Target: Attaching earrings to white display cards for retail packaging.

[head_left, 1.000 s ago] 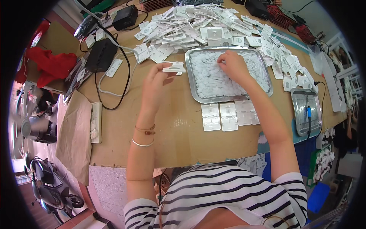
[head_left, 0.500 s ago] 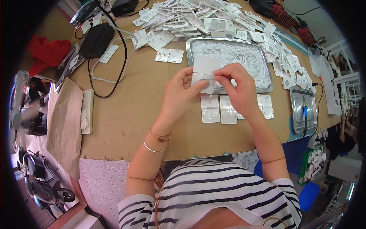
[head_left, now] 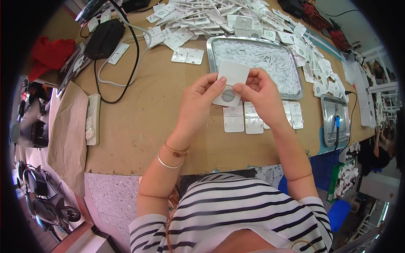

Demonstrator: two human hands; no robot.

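Observation:
A white hinged plastic case [head_left: 233, 72], unfolded into two square halves, is held up in front of me. A round grey disc shows on its lower half. My left hand [head_left: 203, 96] grips its left edge, thumb on the front near the fold. My right hand [head_left: 262, 95] pinches its right edge, thumb near the fold and fingers behind. Beyond the hands a metal tray [head_left: 209, 55] holds many small white plastic pieces. Below the tray, several opened white cases [head_left: 233, 120] lie in a row, partly hidden by my right hand.
A heap of white cases [head_left: 202, 19] covers the table's far side and runs down the right. A black power box [head_left: 104, 39] with looping cables lies left, by a power strip [head_left: 93, 120]. A smaller metal tray [head_left: 330, 122] with a blue-handled tool [head_left: 337, 122] stands right.
My left thumb has moved up from the disc toward the fold, uncovering the disc. The right fingers have shifted behind the case, which now tilts slightly clockwise.

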